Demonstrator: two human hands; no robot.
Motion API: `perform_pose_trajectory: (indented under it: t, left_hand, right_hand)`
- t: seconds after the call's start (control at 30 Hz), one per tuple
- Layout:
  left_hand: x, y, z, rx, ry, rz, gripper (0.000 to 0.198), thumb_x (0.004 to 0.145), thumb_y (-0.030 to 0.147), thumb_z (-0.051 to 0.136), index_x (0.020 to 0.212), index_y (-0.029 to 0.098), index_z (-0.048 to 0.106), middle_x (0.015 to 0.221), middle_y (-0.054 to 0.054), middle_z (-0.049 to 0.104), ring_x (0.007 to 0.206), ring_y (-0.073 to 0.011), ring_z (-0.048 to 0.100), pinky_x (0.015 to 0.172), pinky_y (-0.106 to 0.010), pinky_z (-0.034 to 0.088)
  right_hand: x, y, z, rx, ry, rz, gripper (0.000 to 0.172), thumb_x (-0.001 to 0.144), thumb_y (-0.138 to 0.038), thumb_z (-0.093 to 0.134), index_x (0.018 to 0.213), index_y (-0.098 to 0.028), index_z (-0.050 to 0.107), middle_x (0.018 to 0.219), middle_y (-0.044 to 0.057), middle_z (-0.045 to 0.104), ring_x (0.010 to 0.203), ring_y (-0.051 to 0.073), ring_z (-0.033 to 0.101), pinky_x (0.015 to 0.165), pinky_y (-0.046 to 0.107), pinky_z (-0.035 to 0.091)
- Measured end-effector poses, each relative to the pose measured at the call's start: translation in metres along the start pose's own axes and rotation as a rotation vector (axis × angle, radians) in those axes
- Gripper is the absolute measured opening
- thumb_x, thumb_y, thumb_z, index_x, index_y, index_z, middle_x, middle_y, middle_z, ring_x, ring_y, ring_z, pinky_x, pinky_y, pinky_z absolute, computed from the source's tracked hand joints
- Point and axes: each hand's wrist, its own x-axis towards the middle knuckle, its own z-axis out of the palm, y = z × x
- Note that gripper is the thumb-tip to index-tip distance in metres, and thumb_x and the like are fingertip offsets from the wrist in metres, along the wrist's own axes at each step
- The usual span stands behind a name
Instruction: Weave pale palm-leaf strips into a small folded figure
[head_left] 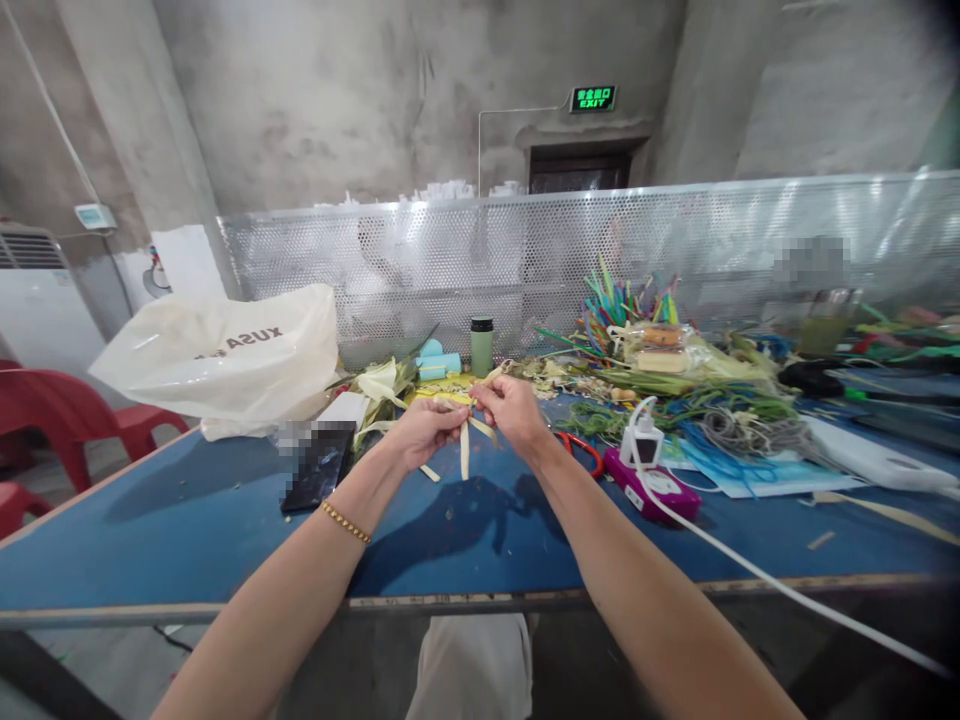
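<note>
Both hands meet above the blue surface, just in front of the pile of material at the back. The left hand has its thumb and fingers drawn together in a pinch on a pale strip, and the right hand pinches the same work close beside it, fingers curled in; one flat end hangs down between them, clear of the surface. How the strip is folded or knotted at the fingertips is too small to tell. A gold beaded bracelet circles the left wrist.

The clearest writing is on the lit green sign high on the wall: 安全出口, with EXIT beneath. At the left, a whitish plastic bag carries large dark letters that seem to read XUSA, the rest lost in the creases. Right of the right forearm, a purple box bears a small white label, illegible here, and a white plug with a cable stands on it. Red handles lie just beside that box. Behind the hands, a green bottle with a dark cap stands upright near light blue rolls
</note>
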Motion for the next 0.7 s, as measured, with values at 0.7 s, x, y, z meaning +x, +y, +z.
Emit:
perform_pose_trajectory:
  t: [0.7]
  left_hand:
    - [0.006, -0.004, -0.013, -0.098, 0.051, 0.126, 0.027, 0.055, 0.015, 0.084, 0.077, 0.008, 0.069, 0.065, -0.003, 0.064, 0.055, -0.0089, 0.057, 0.057, -0.022, 0.045]
  right_hand:
    - [0.0, 0.004, -0.005, -0.117, -0.28, -0.081, 0.014, 0.079, -0.024, 0.055, 0.067, -0.017, 0.052, 0.054, -0.003, 0.055, 0.043, 0.009, 0.052, 0.042, 0.02, 0.044]
